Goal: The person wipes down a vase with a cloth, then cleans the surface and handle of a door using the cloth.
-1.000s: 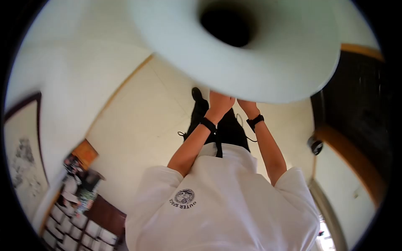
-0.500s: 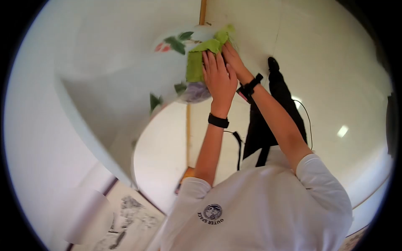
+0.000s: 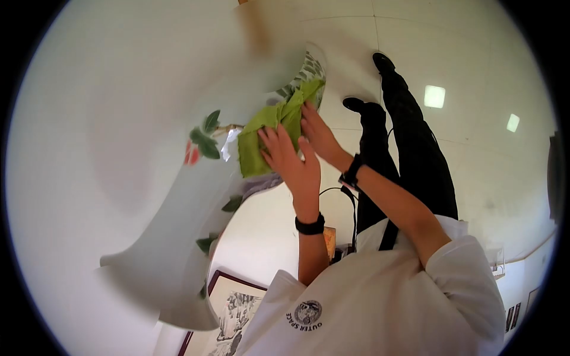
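Observation:
A tall white vase (image 3: 172, 219) has painted green leaves, red petals and a leafy band near its far end. Its flared mouth is at the lower left of the head view. A bright green cloth (image 3: 252, 145) lies against the vase's body, bunched towards its right end. My left hand (image 3: 291, 166) rests on the cloth with fingers spread and thumb apart, pressing it to the vase. Beside it, my right hand (image 3: 323, 136) has its fingers bent onto the bunched part of the cloth, gripping it. Black bands circle both wrists.
Pale tiled floor (image 3: 475, 172) stretches right of my black-trousered legs (image 3: 409, 142). Below the vase is a white curved surface (image 3: 267, 231). A dark-framed ink picture (image 3: 237, 314) is at the bottom. A blurred brown shape (image 3: 254, 29) appears at the top.
The view has shifted, bringing both legs and more of the vase into sight. Hands and cloth now sit lower in the view. My left fingers have spread wider over the cloth.

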Tool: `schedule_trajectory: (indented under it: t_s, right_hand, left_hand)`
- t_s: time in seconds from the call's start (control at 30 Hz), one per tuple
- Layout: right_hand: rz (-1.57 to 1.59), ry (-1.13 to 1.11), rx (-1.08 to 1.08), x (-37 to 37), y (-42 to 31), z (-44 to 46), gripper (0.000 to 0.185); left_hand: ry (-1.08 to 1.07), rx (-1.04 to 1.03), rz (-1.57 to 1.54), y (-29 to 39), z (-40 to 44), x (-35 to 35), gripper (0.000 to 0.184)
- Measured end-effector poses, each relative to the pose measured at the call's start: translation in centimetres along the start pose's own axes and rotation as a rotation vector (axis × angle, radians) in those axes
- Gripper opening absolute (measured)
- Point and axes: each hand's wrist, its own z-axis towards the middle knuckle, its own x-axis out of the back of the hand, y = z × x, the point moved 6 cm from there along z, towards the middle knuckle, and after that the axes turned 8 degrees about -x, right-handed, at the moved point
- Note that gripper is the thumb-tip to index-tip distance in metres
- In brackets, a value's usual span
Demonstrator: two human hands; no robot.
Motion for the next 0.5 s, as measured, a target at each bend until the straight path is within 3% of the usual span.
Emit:
schedule_trajectory:
  t_s: [0.07,0.17,0.27,0.37,0.47,0.5]
  right_hand:
    - [-0.008,-0.061,0.037,-0.5,-2.2,-0.2,0.045]
    - [-0.133,-0.062,0.358,-1.2,-5.3,2.0,0.045]
    - [-0.304,-0.207,0.361,-2.1,-7.4,8.0,0.045]
    - [-0.414,-0.267,0.613,-3.9,-3.9,13.5,0.045]
    - [-0.588,-0.292,0.544,-3.2,-1.5,15.4,0.044]
    - [-0.55,-0.208,0.548,-2.8,-1.0,15.1,0.044]
  left_hand:
    - [0.007,0.038,-0.085,0.3,1.1,0.3,0.057]
    - [0.036,0.094,-0.157,0.5,3.3,0.8,0.057]
    - [0.079,0.14,-0.185,0.2,6.2,-0.1,0.058]
    - [0.135,0.249,-0.549,1.2,8.8,-0.2,0.061]
    - [0.079,0.257,-0.478,1.5,8.9,-1.0,0.063]
    - [0.072,0.238,-0.434,1.5,8.8,-1.2,0.064]
